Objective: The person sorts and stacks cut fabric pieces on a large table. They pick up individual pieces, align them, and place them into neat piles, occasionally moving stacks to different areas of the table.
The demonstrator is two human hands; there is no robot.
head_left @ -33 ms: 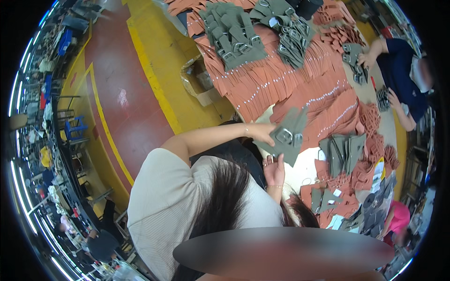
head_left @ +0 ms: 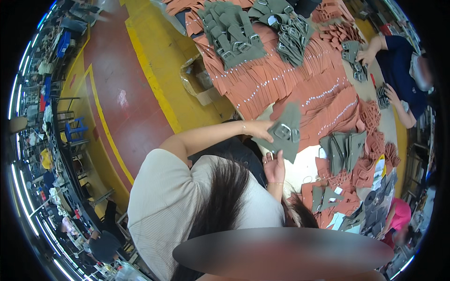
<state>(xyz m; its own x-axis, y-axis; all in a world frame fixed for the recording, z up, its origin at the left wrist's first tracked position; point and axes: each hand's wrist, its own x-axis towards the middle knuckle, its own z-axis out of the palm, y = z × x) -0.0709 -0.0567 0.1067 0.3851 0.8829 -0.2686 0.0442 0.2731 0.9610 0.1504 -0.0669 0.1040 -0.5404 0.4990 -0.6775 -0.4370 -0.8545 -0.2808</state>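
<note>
My left hand point(head_left: 260, 129) grips the left edge of a grey-green leather-like strap piece with metal buckles point(head_left: 282, 132), thumb on top. The piece is held tilted above the table's near edge, two silver buckles showing on its face. Just below its lower edge is my right hand point(head_left: 273, 167), palm up with the fingers apart. Its fingertips are close to the piece; whether they touch it I cannot tell. Beyond it lie rows of overlapping orange-brown strips point(head_left: 307, 96) with white dots along them.
Buckled green pieces point(head_left: 234, 42) are stacked at the far side, with another pile point(head_left: 294, 44) beside them. Folded green pieces point(head_left: 343, 151) lie to the right. A co-worker in dark blue point(head_left: 398, 70) handles similar pieces across the table. An open cardboard box point(head_left: 199, 77) stands left of the table.
The buckled piece has shifted slightly left and turned in my left hand. My right hand has moved a little, still under its lower edge.
</note>
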